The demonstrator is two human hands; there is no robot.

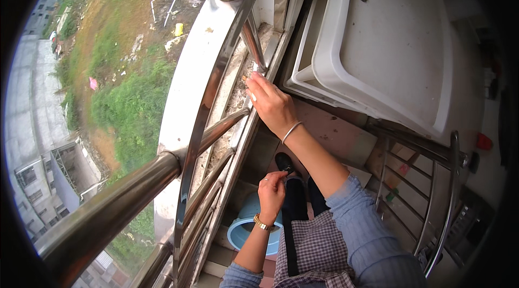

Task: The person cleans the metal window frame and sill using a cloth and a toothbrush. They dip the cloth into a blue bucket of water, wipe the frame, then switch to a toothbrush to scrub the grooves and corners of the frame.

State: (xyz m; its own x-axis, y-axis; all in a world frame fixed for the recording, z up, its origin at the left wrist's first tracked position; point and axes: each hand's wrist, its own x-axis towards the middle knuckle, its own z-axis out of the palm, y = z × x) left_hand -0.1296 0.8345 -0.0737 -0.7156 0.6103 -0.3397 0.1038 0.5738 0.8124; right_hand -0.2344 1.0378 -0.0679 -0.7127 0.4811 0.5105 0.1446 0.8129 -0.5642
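Note:
My right hand, with a silver bangle at the wrist, reaches to the dirty window sill beside a steel bar. Its fingertips are at the debris-strewn track, near a small orange-brown bit. A small pale spot shows at the fingers; whether it is a held thing or a nail I cannot tell. Lower down, my left hand, with a gold-coloured watch, hovers in front of my legs, fingers curled together; no held thing is visible. Below it stands a light blue plastic bucket, partly hidden by the forearm.
Polished steel window bars run along the left, with a grassy lot far below outside. A large white plastic piece with a raised rim stands at upper right. Tiled steps lie underfoot, and a metal stair railing is to the right.

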